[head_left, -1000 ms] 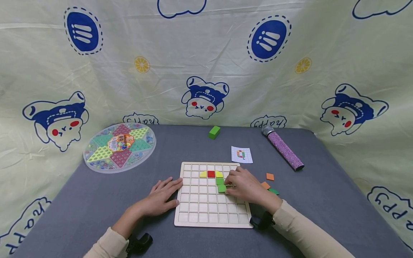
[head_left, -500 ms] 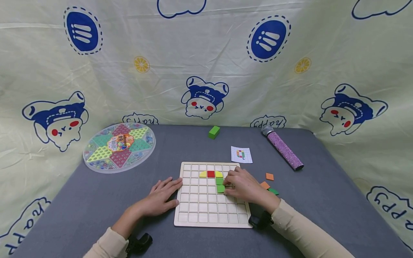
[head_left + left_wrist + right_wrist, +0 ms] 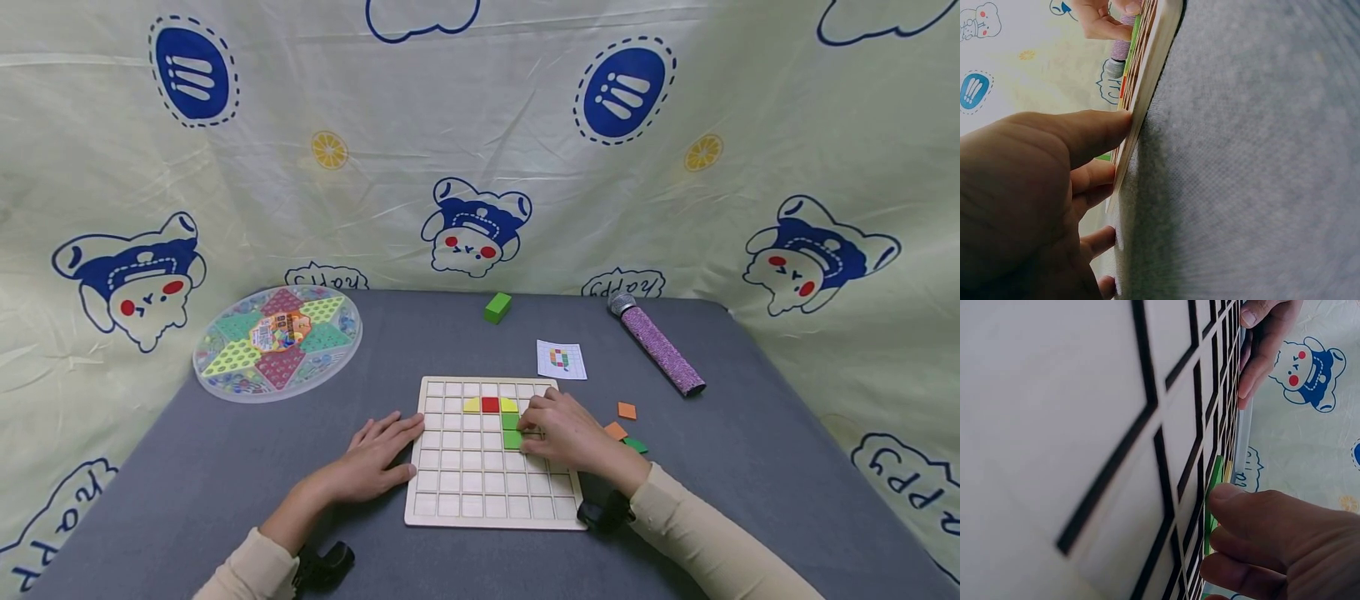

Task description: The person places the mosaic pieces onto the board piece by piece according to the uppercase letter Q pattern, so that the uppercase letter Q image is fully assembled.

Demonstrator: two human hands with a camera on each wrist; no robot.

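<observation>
A wooden grid board (image 3: 450,483) lies on the grey table. My left hand (image 3: 378,458) rests flat with spread fingers along its left edge; in the left wrist view the thumb (image 3: 1100,131) touches the board's side. With curled fingers, my right hand (image 3: 562,429) holds a green square tile (image 3: 512,439) at its right edge, the thumb (image 3: 1225,492) on the tile's rim. That tile lies in a cell just below another green tile (image 3: 510,422). Above them runs a row with a yellow piece (image 3: 472,406), a red square (image 3: 490,405) and a second yellow piece (image 3: 509,406).
Right of the board lie two orange tiles (image 3: 627,411) and a green piece (image 3: 636,446). Behind it are a pattern card (image 3: 573,363) and a green block (image 3: 497,308). A purple glittery microphone (image 3: 663,350) lies at back right, a round Chinese checkers box (image 3: 345,367) at back left.
The lower green tile has shifted slightly left and now sits square in its cell, with my right hand still at it. My left hand has stayed in place.
</observation>
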